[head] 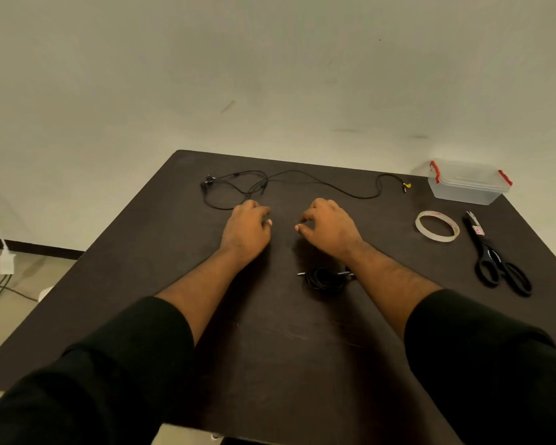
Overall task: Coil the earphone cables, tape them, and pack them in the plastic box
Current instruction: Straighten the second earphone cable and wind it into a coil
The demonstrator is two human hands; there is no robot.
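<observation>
A black earphone cable [302,175] lies spread out across the far part of the dark table [270,348], earbuds at the left, plug at the right. A second black cable [326,279] lies coiled near the table's middle, under my right forearm. My left hand [246,228] and my right hand [329,228] hover side by side just short of the loose cable, fingers loosely curled, holding nothing. A clear plastic box [467,184] with red clips stands at the far right corner, its lid on. A roll of clear tape [437,226] lies in front of the box.
Black scissors [498,261] lie at the right edge beside the tape. A white charger and cables [5,261] hang near the floor at the left. A pale wall stands behind the table.
</observation>
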